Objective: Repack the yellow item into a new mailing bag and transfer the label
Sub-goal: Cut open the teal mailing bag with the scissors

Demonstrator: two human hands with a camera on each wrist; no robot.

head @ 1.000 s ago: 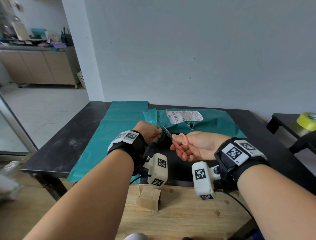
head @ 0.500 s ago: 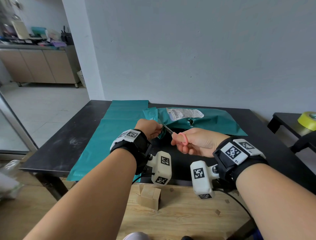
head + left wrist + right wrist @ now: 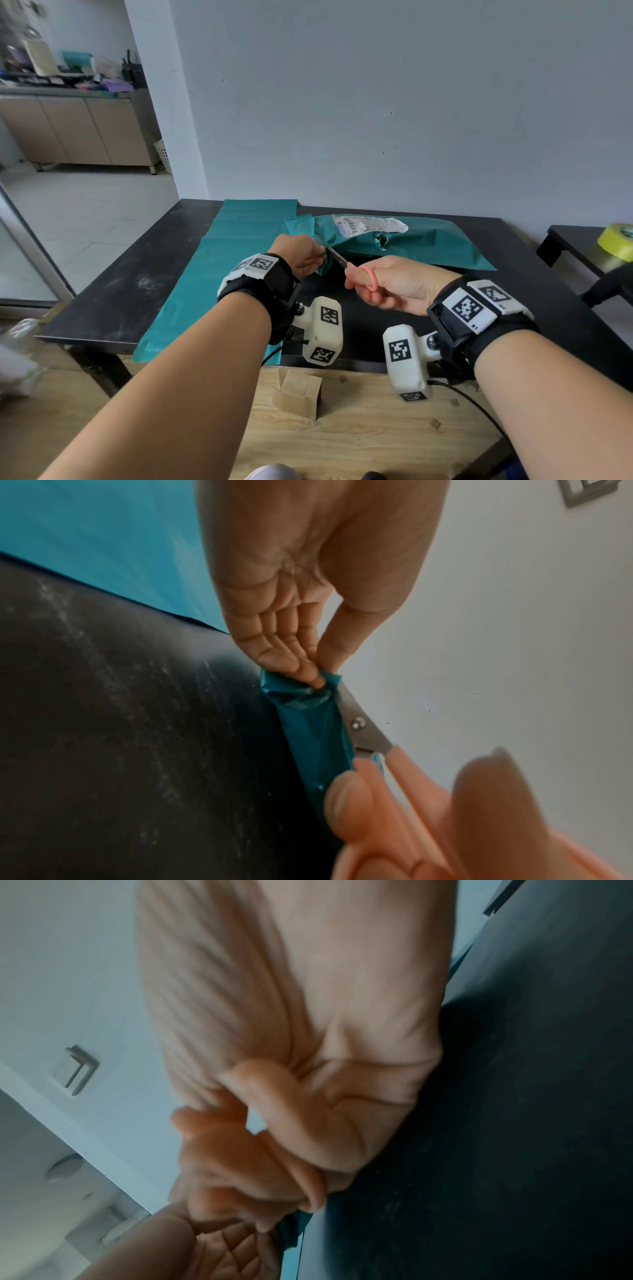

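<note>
Left hand [image 3: 301,255] pinches the bag [image 3: 424,241] end; right hand [image 3: 387,286] grips scissors [image 3: 363,723] (blades at the fold), bag body lying beyond both hands.

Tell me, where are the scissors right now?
In the head view, the scissors are mid-table in the right hand, blades at the teal bag's edge that the left hand pinches.

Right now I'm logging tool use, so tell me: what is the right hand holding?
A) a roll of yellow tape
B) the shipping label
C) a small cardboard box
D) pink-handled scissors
D: the right hand grips the pink-handled scissors, blades at the teal bag corner pinched by the left hand.
</note>
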